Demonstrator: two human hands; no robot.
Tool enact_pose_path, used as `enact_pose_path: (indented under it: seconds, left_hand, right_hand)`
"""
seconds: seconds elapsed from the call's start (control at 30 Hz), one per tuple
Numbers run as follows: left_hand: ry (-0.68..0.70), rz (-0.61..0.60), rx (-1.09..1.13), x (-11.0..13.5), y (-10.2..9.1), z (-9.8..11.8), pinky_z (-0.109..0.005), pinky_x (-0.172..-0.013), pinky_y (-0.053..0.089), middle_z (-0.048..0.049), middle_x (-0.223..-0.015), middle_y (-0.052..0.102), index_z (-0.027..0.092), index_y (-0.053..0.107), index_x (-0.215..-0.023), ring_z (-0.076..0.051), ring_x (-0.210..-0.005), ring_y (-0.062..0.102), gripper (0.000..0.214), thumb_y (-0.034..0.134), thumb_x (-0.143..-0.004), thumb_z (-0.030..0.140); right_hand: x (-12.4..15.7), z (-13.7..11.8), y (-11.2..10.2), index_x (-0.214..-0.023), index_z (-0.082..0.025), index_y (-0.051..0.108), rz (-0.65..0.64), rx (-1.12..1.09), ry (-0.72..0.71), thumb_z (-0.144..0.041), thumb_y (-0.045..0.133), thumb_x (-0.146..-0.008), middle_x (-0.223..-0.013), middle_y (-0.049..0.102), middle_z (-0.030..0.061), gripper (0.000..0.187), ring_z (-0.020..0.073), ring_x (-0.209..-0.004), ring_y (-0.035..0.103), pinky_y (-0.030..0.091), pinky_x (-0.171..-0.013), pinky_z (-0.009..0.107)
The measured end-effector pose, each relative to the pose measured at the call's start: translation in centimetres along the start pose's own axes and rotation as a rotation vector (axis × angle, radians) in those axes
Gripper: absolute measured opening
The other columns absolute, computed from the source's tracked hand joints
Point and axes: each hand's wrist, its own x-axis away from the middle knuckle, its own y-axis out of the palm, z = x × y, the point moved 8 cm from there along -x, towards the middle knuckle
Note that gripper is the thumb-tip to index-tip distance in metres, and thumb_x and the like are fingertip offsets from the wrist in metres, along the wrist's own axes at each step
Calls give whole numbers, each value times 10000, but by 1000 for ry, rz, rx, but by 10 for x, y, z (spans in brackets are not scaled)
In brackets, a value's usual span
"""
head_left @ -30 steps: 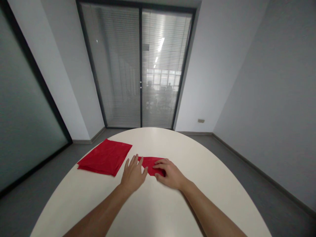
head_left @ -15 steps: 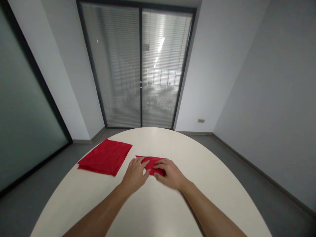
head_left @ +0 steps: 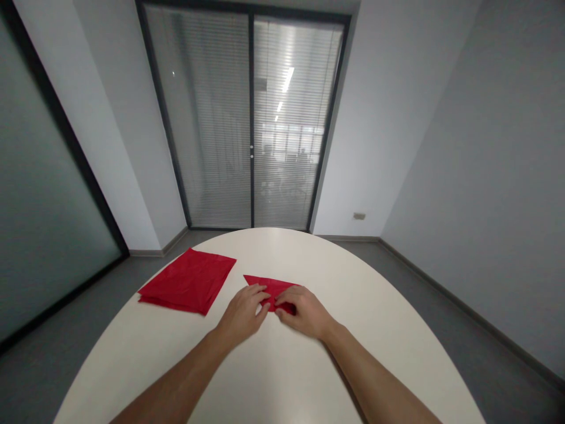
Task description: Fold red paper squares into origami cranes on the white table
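A folded piece of red cloth (head_left: pixel 274 287) lies on the table in front of me, its pointed far left corner showing past my fingers. My left hand (head_left: pixel 244 311) grips its near left edge, thumb and fingers drawn together. On the opposite side my right hand (head_left: pixel 305 312) pinches the cloth, which bulges into a dark fold under the curled fingers. Both sets of fingertips almost meet at the near middle, and the hands cover much of the piece's sides. I cannot make out the exact fold lines.
Left of the hands lies a flat, layered stack of red cloth (head_left: pixel 189 282), reaching the rim of the round white table (head_left: pixel 282 250). Beyond the table stand glass panels with blinds (head_left: pixel 212 147). A grey wall (head_left: pixel 485 176) rises on the right.
My left fingers have closed in from spread to pinching and moved slightly toward the right hand. The cloth's far edge has shifted a little, showing more of the left corner.
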Motion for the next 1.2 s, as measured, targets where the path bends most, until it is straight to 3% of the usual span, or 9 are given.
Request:
enact_pose_path:
  seconds: [0.1, 0.3, 0.43, 0.57, 0.73, 0.87, 1.0, 1.07, 1.2]
  left_hand:
    - [31, 0, 11, 2, -2, 6, -497, -1057, 503, -118, -1246, 717, 210, 738, -1073, -289, -1187, 652, 219, 639, -892, 284]
    - [44, -48, 49, 0, -3, 10, -478, -1067, 488, -85, -1154, 738, 219, 677, -937, -261, -1158, 660, 89, 597, -911, 192]
    - [39, -68, 40, -1, -2, 11, -481, -1074, 475, -81, -1116, 736, 212, 638, -895, -259, -1159, 651, 147, 518, -934, 137]
    - [30, -41, 15, -1, -4, 11, -478, -1045, 492, -87, -1109, 730, 211, 618, -858, -273, -1171, 640, 170, 513, -886, 80]
    - [11, -61, 32, -1, -4, 11, -492, -1051, 474, -92, -1132, 731, 214, 599, -842, -265, -1137, 656, 152, 499, -931, 141]
    - [-4, -93, 59, -1, 0, 9, -511, -1085, 428, -81, -1182, 721, 213, 591, -874, -260, -1178, 637, 156, 475, -948, 140]
    - [-20, -76, 53, -1, 0, 6, -460, -977, 495, -82, -1081, 727, 203, 600, -970, -253, -1032, 667, 135, 510, -912, 121]
    - [-34, -62, 47, 0, -1, 5, -440, -922, 521, -88, -1073, 724, 191, 605, -1088, -255, -988, 666, 209, 524, -905, 127]
    - [19, -57, 51, 0, 1, 6, -460, -1012, 494, -91, -1248, 691, 201, 568, -1300, -256, -1114, 647, 403, 523, -909, 117]
  right_hand:
    - [-1, 3, -3, -936, -247, 759, 9, 33, 55, -178, 636, -871, -896, 780, 20, 155, 197, -836, 704, 520, -821, 320]
    - [0, 4, -7, -951, -243, 741, 12, 27, 88, -269, 673, -882, -887, 769, 18, 101, 196, -824, 695, 511, -803, 314]
    - [2, 9, -7, -1074, -239, 707, 23, 7, 128, -282, 718, -830, -954, 767, 31, 248, 209, -830, 697, 521, -821, 335]
    - [5, 25, -8, -1249, -245, 609, 89, -60, 232, -196, 610, -872, -1024, 763, 43, 381, 210, -874, 702, 529, -822, 334]
    - [9, 38, -5, -1380, -231, 483, 101, -93, 306, -194, 569, -905, -980, 743, 48, 484, 207, -839, 681, 524, -787, 335]
    - [9, 42, -3, -1412, -230, 450, 101, -95, 317, -196, 561, -917, -1096, 721, 76, 508, 205, -886, 671, 517, -829, 348]
    - [10, 47, -1, -1421, -238, 441, 136, -110, 301, -168, 562, -901, -1251, 666, 96, 538, 213, -989, 663, 515, -914, 379]
    - [10, 48, -2, -1408, -236, 456, 159, -100, 289, -150, 565, -886, -1283, 643, 94, 540, 219, -1044, 649, 508, -958, 395]
    - [9, 45, -6, -1348, -229, 528, 200, -59, 245, -116, 564, -866, -1295, 622, 90, 496, 231, -1151, 601, 484, -1028, 422]
